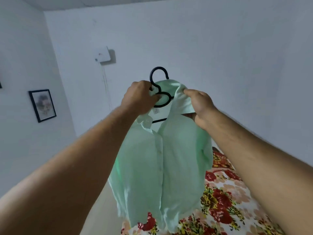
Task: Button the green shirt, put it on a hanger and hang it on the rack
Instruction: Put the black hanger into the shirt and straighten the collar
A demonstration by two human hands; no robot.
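In front of the white wall [71, 39], the left hand [140, 97] grips the neck of the black hanger [159, 73], which sits inside the green shirt [160, 167]. The placket looks buttoned, so those steps seem done. The right hand [201, 107] pinches the collar [182, 97], apparently settling it. Hanging remains, and no rack is in view above the floral bedsheet [228, 200].

Centre frame: shirt [160, 167] on hanger [158, 73], hook standing above the collar. At collar's left, left hand [138, 97] grips hanger neck; at collar's right, right hand [201, 107] pinches collar. Lower right: bed [228, 200], behind shirt hem. Mid-left wall: framed picture [42, 105]. Above hands, left of centre: wall box [103, 55].
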